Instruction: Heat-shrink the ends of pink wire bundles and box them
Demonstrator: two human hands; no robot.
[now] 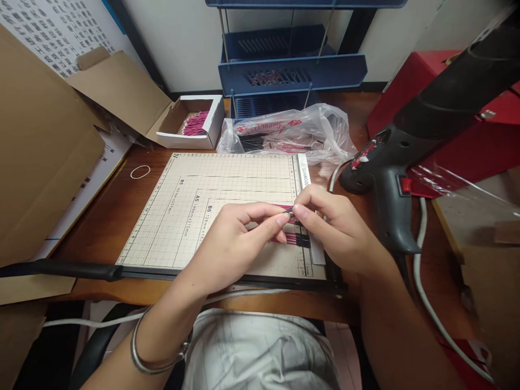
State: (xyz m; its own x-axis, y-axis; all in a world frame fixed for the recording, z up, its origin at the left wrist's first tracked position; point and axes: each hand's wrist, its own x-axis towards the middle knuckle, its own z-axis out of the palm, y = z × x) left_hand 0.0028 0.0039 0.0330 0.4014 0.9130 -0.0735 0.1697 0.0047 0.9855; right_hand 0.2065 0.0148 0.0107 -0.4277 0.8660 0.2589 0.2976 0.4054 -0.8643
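Over the right part of a cream cutting board with printed grid lines [162, 216], my two hands meet. My left hand [247, 238] pinches a thin dark piece [288, 210] between thumb and forefinger. The fingertips of my right hand [333, 222] close on the other end of that same piece. Pink wires with black ends [298, 239] lie on the board just below the fingers, partly hidden by my left hand. More pink strands show just above the fingertips.
A white box of pink wires [195, 123] and a clear plastic bag [284, 132] stand behind the board. At the right is a black heat gun [390, 179] before a red box [430, 70]. A rubber band [140, 172], blue rack [292, 76] and cardboard [40, 135] are also around.
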